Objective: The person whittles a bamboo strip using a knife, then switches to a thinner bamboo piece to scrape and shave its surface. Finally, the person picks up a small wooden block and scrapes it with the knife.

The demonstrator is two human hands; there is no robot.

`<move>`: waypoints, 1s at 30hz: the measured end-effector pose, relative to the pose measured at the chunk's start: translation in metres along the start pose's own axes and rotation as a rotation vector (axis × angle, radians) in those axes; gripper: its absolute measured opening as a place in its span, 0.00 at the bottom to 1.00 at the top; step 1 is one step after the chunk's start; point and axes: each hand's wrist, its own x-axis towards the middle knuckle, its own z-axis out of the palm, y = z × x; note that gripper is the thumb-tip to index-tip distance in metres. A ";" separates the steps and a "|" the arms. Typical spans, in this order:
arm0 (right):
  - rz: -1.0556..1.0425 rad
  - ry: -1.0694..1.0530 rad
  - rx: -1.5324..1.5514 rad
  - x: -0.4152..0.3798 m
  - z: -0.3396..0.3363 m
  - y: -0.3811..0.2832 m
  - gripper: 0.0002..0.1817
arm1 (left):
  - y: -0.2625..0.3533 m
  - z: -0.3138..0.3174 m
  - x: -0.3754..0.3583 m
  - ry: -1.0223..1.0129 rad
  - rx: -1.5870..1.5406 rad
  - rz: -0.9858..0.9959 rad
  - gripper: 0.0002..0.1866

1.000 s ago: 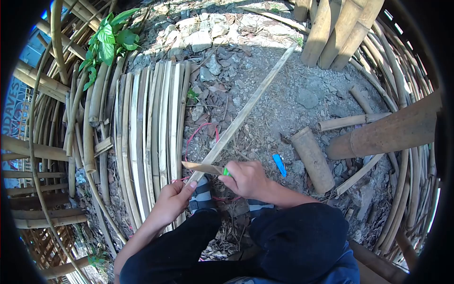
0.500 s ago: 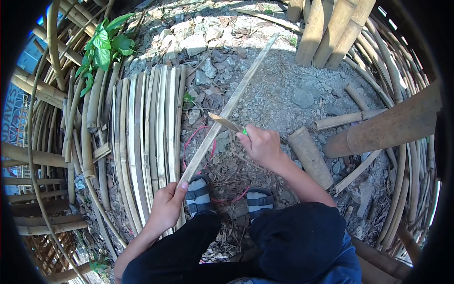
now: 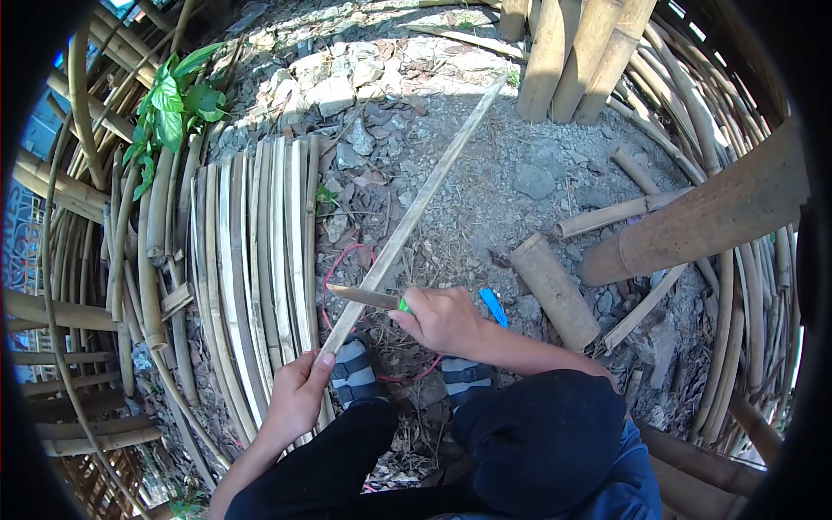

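Observation:
My left hand is closed round the near end of a long bamboo strip, which slants up and away to the right. In my right hand is a knife with a green handle, mostly covered by my fingers. Its blade lies across the strip, a short way beyond my left hand, and points left. To the left, a row of split bamboo strips lies side by side on the ground.
A short bamboo piece and a thick bamboo pole are at the right. A blue object lies by my right wrist. Pink cord loops near my sandals. A leafy plant grows at upper left.
The knife and my right hand have moved down along the strip towards my left hand. The blue object now shows beside my right wrist. The view has shifted slightly.

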 end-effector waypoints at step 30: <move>0.141 0.102 -0.311 0.016 -0.029 0.087 0.20 | -0.020 -0.009 -0.003 0.024 0.110 0.011 0.28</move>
